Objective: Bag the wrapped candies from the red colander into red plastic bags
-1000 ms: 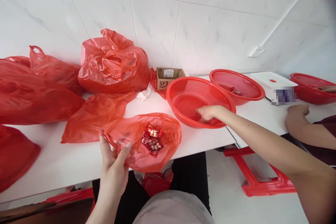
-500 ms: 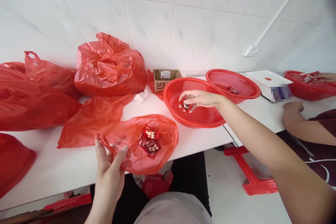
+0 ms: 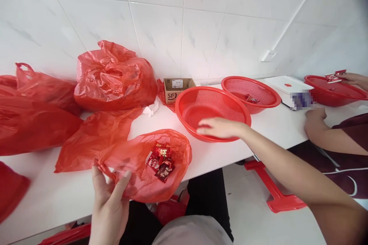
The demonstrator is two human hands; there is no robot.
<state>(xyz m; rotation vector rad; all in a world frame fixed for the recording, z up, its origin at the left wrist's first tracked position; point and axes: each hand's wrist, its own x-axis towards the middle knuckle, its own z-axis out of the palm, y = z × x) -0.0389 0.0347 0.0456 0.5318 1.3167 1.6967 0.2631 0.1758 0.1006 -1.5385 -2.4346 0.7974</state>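
Gripping one thin, crinkled red plastic bag, left hand's thumb and forefinger apart across the film, at least three glossy wrapped packets beyond those fingertips, right hand blurring over a round, perforated red plastic basket, finger grip impossible to tell, basket two just beyond!

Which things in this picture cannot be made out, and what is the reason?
All in the head view:
What the right hand holds, if anything: motion blur.
Bottom of the box: its front wall.
Contents of the tall bag: plastic folds.
Front of the white device: pixelated.
Rest of the co-worker: right edge.
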